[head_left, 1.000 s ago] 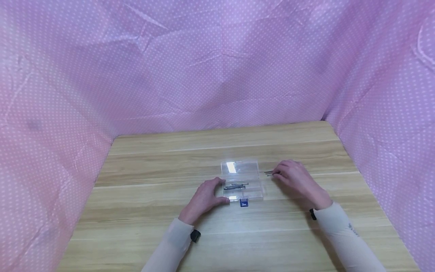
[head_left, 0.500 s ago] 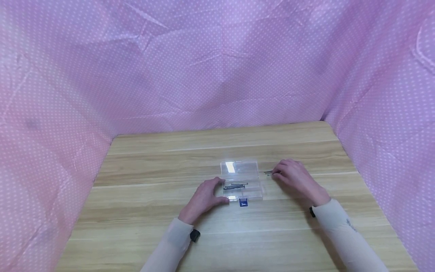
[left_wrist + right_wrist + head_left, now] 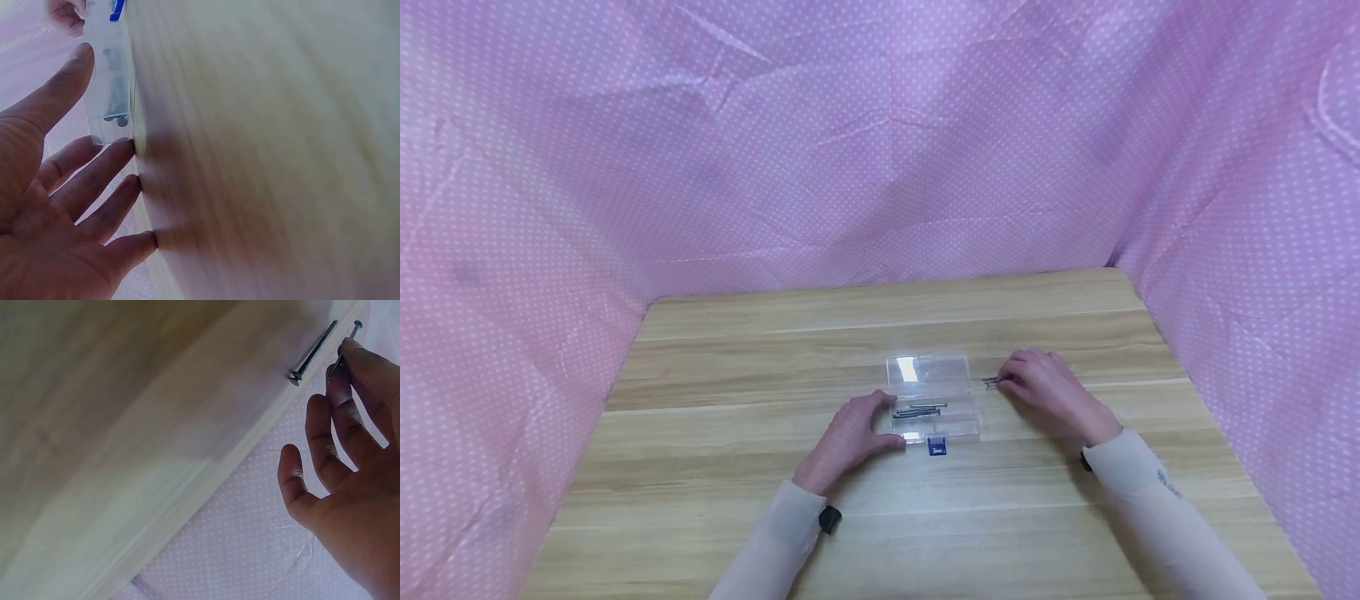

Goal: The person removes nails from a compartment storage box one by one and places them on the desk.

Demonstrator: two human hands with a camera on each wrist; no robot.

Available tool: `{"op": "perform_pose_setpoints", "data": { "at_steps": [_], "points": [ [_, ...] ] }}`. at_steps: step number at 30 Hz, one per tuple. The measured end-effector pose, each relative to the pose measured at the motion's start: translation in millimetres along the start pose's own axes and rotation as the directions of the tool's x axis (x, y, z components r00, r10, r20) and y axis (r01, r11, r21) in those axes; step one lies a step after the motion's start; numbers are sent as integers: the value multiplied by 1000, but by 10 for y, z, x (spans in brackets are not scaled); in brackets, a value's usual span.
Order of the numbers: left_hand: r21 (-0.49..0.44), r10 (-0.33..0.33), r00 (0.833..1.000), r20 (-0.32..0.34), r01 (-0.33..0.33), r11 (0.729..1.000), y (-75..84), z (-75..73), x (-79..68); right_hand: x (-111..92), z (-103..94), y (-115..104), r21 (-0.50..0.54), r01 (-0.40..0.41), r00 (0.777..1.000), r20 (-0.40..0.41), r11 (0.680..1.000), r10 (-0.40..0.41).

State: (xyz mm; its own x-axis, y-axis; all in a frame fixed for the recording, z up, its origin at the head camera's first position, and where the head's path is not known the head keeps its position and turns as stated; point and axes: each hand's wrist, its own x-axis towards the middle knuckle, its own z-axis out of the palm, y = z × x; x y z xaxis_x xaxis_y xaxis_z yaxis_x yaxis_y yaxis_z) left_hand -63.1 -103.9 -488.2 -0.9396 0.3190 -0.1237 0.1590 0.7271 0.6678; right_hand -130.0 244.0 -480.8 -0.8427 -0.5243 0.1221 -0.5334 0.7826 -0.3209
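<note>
A clear plastic box [image 3: 958, 427] lies on the table with its lid [image 3: 940, 375] laid back and its blue latch [image 3: 937, 447] toward me. Several dark metal nails [image 3: 917, 412] lie inside its left part. My left hand [image 3: 847, 437] holds the box's left end between thumb and fingers, fingertips down at the tabletop in the left wrist view. To the right of the box, my right hand [image 3: 1048, 387] pinches a nail [image 3: 355, 332] between thumb and fingers, raised at a slant. Beside those fingertips more nails [image 3: 315, 351] lie on the wood.
The wooden table [image 3: 715, 475] has pink dotted cloth [image 3: 880, 167] hanging behind it and at both sides. A dark wrist device [image 3: 830, 520] sits at the left cuff, and another [image 3: 1086, 461] at the right.
My right hand has shifted slightly left over the loose nails and now has one pinched up from the tabletop. The left hand and the box stay in place.
</note>
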Motion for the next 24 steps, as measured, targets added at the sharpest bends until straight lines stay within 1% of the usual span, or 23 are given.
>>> {"op": "perform_pose_setpoints", "data": {
  "at_steps": [15, 18, 24],
  "points": [
    [14, -1, 1000, 0, 1, 1000, 15, -12, -1, 46, 20, 41, -22, 38, 999, 29, 999, -37],
    [25, 7, 1000, -1, -7, 1000, 13, -9, 1, 52, 28, 47, -26, 41, 999, 31, 999, -40],
    [22, -3, 1000, 1, 3, 1000, 9, -1, 7, 61, 52, 67, -34, 39, 998, 41, 999, -38]
  ]
}}
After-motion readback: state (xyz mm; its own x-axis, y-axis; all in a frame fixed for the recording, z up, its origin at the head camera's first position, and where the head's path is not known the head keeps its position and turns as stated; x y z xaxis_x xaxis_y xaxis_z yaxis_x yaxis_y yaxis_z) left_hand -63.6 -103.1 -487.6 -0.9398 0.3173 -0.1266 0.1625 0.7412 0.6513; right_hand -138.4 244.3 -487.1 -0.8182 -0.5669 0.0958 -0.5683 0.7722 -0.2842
